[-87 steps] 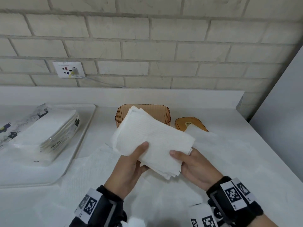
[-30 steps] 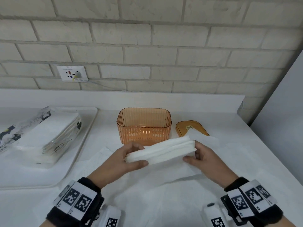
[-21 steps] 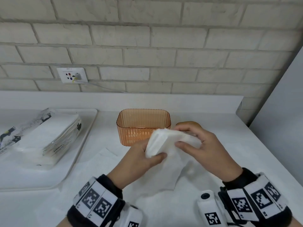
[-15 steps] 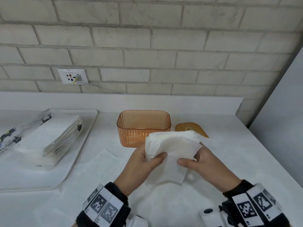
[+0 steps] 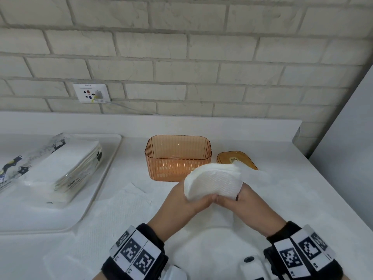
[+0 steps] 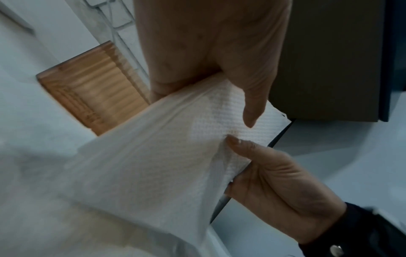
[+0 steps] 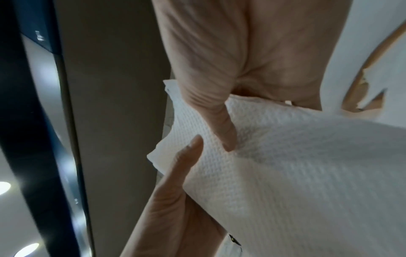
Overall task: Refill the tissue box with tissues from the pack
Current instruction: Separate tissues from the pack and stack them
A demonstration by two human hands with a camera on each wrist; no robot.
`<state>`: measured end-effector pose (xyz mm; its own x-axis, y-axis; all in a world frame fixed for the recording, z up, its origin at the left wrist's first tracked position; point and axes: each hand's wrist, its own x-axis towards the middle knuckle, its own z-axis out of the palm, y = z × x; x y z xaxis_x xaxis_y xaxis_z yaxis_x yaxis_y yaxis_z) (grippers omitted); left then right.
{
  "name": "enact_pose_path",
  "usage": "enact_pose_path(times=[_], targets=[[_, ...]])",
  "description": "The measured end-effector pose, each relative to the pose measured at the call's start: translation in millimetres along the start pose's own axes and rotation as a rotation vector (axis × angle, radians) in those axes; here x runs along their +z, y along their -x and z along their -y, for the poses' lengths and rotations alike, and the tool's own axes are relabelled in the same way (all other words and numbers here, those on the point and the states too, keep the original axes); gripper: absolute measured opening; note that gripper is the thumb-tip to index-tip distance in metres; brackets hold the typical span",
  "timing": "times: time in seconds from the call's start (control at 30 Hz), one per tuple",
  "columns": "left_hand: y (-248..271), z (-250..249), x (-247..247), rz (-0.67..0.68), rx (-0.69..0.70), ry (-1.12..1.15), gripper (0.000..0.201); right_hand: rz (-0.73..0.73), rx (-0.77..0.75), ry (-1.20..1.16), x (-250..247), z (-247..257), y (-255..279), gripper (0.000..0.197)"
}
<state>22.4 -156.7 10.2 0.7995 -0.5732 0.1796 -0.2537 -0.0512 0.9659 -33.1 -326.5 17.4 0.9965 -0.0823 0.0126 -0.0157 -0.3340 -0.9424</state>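
From the head view, two hands meet under one folded stack of tissues (image 5: 214, 183): the left hand (image 5: 187, 205) and right hand (image 5: 242, 203) both pinch its lower edge, just in front of one orange tissue box (image 5: 177, 156) (open-topped). One lid (image 5: 236, 159) lies right of the box; one tissue pack (image 5: 60, 166) sits on one tray (image 5: 96, 199).

In the left wrist view, its thumb (image 6: 252, 107) presses the sheet against fingers behind.

In the right wrist view, its thumb (image 7: 219, 121) does likewise.
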Motion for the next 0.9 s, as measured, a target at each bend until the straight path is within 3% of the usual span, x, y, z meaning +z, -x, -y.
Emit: enact_pose_path(times=[0.1, 0.3, 0.43, 0.57, 0.8, 0.9], targets=[[0, -4, -5, -0.003, 0.014, 0.013, 0.052, 0.022, -0.022, -0.015, -5, 0, 0, 0.044], [7, -12, -6, -0.105, 0.021, 0.038, 0.048, 0.091, 0.075, 0.046, -1, -23, 1, 0.041], [0, -24, 6, -0.308, 0.147, 0.049, 0.040, 0.059, 0.054, 0.031, 3, -25, 0, 0.037], [-8, -23, 12, -0.420, 0.166, 0.088, 0.023, 0.031, 0.030, 0.018, 7, -28, 4, 0.041], [-3, -13, 7, -0.438, 0.138, 0.023, 0.023, 0.054, 0.009, 0.013, 8, -35, 6, 0.038], [0, -36, -8, -0.326, 0.186, -0.109, 0.022, 0.032, -0.057, 0.040, 4, -21, 4, 0.032]])
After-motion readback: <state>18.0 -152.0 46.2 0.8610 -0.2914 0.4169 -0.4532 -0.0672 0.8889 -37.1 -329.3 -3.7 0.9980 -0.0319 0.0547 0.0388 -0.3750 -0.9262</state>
